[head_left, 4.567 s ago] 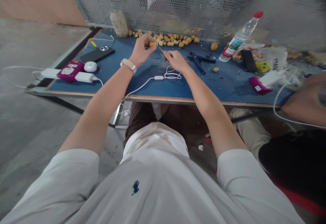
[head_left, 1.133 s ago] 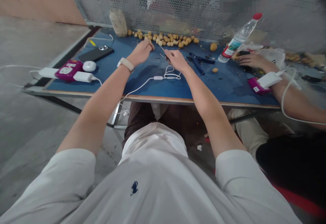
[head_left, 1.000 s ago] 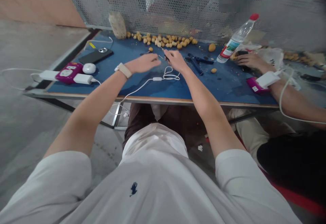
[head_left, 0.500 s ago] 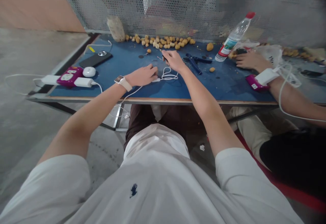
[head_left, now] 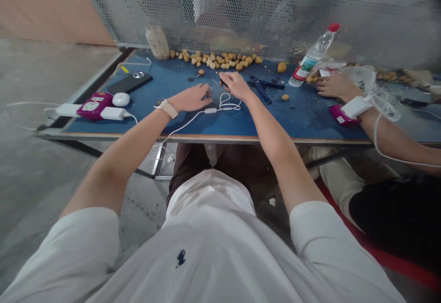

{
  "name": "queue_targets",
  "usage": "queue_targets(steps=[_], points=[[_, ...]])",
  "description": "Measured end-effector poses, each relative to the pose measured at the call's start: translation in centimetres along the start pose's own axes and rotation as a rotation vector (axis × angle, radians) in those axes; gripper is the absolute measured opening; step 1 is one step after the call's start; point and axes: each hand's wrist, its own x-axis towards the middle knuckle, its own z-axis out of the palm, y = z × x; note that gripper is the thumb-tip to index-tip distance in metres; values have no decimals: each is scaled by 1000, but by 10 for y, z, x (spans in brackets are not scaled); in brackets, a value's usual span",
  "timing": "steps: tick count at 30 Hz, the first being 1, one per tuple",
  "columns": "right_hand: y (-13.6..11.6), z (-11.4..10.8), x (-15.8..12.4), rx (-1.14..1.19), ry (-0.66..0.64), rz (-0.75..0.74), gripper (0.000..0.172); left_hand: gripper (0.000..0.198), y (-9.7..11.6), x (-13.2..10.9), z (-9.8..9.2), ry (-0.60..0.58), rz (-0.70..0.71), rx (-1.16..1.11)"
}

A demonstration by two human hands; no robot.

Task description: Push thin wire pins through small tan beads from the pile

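One dark tool point(head_left: 222, 82) in closed right grip point(head_left: 236, 85), left grip point(head_left: 193, 99) half-curled, hold unclear, two purple adapters point(head_left: 94, 106)

A slim, dark-handled tool point(head_left: 222, 82), small in view and mostly covered, is gripped in the right hand point(head_left: 234, 84).

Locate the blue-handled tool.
In the head view, the blue-handled tool lies on the tabletop just right of the right hand, left of the red-capped bottle.
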Motion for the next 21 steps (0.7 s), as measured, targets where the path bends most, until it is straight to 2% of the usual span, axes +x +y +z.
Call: queue_targets(steps=[4, 6, 8, 12, 16, 19, 21], points=[[5, -21, 1, -207, -14, -42, 85, 37, -35, 7, 2, 201, -79, -53], [10, -34, 7, -292, -35, -58, 72, 41, -45, 6, 2, 224, -108, -86], [13, -45, 20, -327, -75, -72, 66, 44, -48, 4, 2, 225, -120, -119], [5, -51, 58, -338, -123, -176, 65, 51, -43, 7, 7, 226, -115, -134], [-17, -30, 93, -396, -154, -217, 78, 50, -34, 11, 12, 186, -50, -123], [-26, -18, 105, -346, -138, -233, 83, 39, -25, 10, 12, 171, 48, -166], [-26, -19, 102, -377, -148, -263, 83, 35, -16, 8, 11, 132, 120, -192]])
